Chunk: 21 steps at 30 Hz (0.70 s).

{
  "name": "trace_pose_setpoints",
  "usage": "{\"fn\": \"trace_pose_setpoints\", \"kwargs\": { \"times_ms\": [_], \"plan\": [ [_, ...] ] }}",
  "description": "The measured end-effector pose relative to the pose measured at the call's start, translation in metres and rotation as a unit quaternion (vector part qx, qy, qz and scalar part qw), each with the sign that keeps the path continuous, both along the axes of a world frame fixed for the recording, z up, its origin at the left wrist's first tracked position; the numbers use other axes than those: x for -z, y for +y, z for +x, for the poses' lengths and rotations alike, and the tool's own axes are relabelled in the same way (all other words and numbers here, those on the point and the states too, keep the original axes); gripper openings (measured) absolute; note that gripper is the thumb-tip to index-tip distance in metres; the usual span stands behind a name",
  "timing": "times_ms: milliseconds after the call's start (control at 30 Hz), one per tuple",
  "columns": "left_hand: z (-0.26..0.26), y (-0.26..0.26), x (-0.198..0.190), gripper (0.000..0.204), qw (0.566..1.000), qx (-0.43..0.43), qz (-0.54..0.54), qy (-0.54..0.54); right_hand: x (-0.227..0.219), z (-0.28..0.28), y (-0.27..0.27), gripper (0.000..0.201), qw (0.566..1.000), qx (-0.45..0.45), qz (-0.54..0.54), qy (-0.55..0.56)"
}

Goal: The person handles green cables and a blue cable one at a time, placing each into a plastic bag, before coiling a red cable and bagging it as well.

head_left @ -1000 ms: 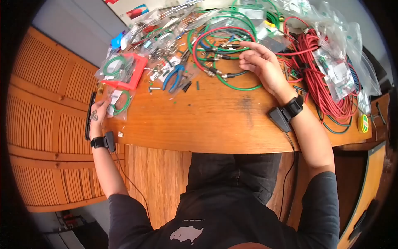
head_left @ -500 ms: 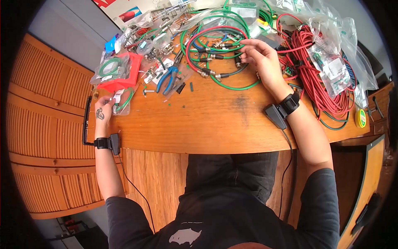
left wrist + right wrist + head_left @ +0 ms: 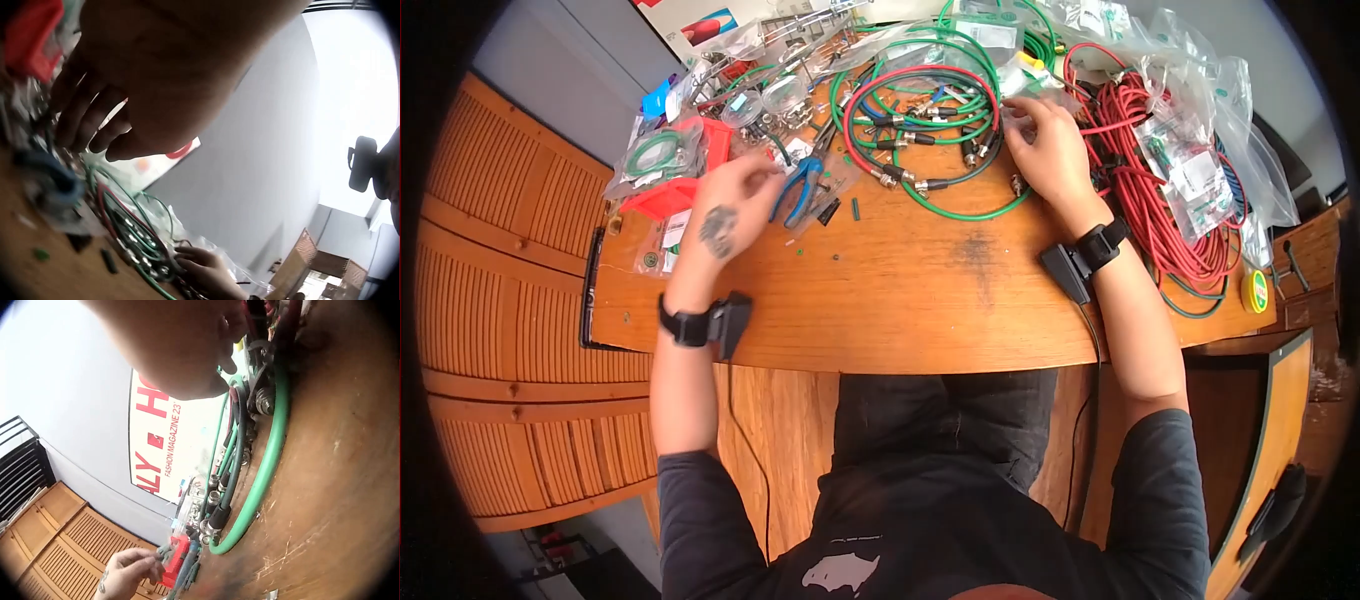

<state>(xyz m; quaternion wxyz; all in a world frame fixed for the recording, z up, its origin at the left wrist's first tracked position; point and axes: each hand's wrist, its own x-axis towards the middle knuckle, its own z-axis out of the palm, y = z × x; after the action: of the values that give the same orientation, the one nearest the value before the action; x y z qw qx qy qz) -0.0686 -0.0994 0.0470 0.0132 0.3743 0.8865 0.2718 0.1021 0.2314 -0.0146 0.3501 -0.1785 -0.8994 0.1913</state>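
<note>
In the head view the left hand (image 3: 735, 205) is over the table's left part, beside blue-handled pliers (image 3: 802, 190). Its fingers hang loosely bent in the left wrist view, with nothing visible between them. At the right side of the coiled green, red and dark cables with metal connectors (image 3: 920, 185) is the right hand (image 3: 1055, 155), fingers loosely spread and thumb near the coils. The right wrist view shows a thick green cable (image 3: 265, 469) close below this hand, whose fingertips are mostly hidden there. The left forearm and hand partly cover a bag with a green cable (image 3: 672, 245).
A red tray (image 3: 718, 145) with a bagged green cable (image 3: 655, 150) stands at the left. To the right lies a large red cable bundle (image 3: 1140, 150) under clear plastic bags (image 3: 1195, 185). A small yellow-green tin (image 3: 1255, 290) sits near the right edge.
The left hand has let go of the bagged green cable at the left and moved right, toward the pliers. The right hand has shifted slightly to the coil's right side. The head view has shifted slightly.
</note>
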Motion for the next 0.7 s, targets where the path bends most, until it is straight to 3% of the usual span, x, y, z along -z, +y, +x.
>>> {"fn": "trace_pose_setpoints", "kwargs": {
  "times_ms": [100,133,300,433,500,633,700],
  "plan": [
    [-0.005,0.057,0.012,0.022,0.996,0.063,0.057,0.013,-0.001,0.003,-0.004,0.033,0.999,-0.002,0.018,-0.046],
    [-0.007,0.074,0.014,0.022,0.998,0.027,0.057,0.014,0.001,0.002,-0.003,0.036,0.997,-0.011,0.063,-0.048],
    [-0.009,0.102,0.039,0.026,0.997,-0.045,0.053,0.042,0.001,-0.002,-0.003,0.038,0.998,-0.016,-0.035,-0.044],
    [-0.011,0.101,0.047,0.033,0.99,-0.071,0.119,-0.037,0.005,-0.001,-0.004,0.04,0.996,-0.01,-0.076,-0.042],
    [-0.019,0.099,0.056,0.035,0.972,-0.06,0.213,-0.075,0.004,-0.002,-0.004,0.041,0.996,-0.014,-0.084,-0.036],
    [-0.023,0.095,0.057,0.039,0.951,-0.027,0.264,-0.161,0.003,-0.001,-0.004,0.041,0.996,-0.004,-0.083,-0.035],
    [-0.017,0.093,0.052,0.036,0.93,-0.009,0.266,-0.254,0.0,0.0,-0.005,0.04,0.995,-0.003,-0.09,-0.048]
  ]
}}
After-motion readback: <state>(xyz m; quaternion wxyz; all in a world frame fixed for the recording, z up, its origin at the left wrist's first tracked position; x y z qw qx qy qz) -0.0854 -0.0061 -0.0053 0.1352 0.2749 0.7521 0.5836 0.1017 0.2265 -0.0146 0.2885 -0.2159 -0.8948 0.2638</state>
